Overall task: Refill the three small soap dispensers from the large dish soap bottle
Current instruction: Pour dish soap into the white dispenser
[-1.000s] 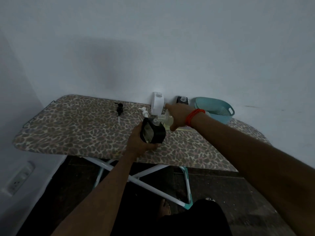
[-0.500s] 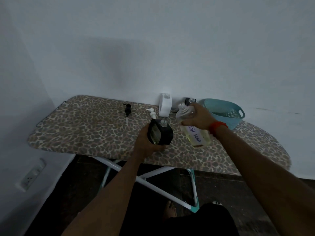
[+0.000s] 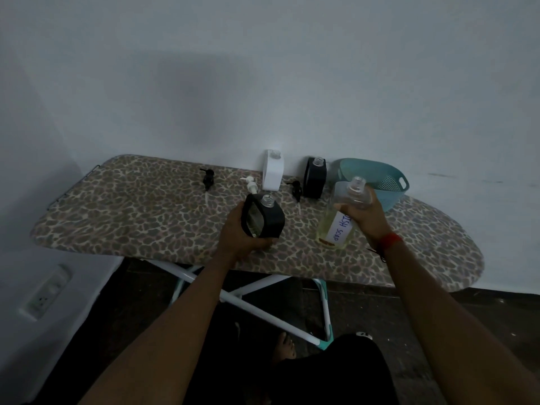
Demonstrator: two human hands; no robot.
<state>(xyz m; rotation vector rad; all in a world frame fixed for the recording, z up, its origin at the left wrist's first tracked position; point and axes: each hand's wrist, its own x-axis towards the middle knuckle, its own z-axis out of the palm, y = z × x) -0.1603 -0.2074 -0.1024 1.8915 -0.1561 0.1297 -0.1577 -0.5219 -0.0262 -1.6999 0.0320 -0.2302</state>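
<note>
- Leopard-print ironing board [image 3: 131,217] is the workbench here, pushed against the wall, so everything stands along the back edge out of the way.
- Far left, a black pump head [image 3: 208,178] lies on the cover, then a white pump head [image 3: 250,185] and another black pump [image 3: 297,189] further right. All three are off, so every neck is open for pouring.
- Left hand [image 3: 238,233] is wrapped around the black dispenser [image 3: 263,219], propping it tilted near the front edge with its open neck up. Looks like some yellowish liquid shows through its side window, though it's too dim to judge the level.
- Behind it, the white dispenser [image 3: 273,173] and second black dispenser [image 3: 315,178] stand upright by the wall, uncapped. Can't tell what's in them.
- Right hand [image 3: 363,217] grips the large soap bottle [image 3: 339,226] high up near its shoulder, upright, labelled "DISH SOAP". Pale yellow soap sits in the lower part, and it's not pouring.
- Teal basket [image 3: 391,182] sits at the far right; contents hidden.
</note>
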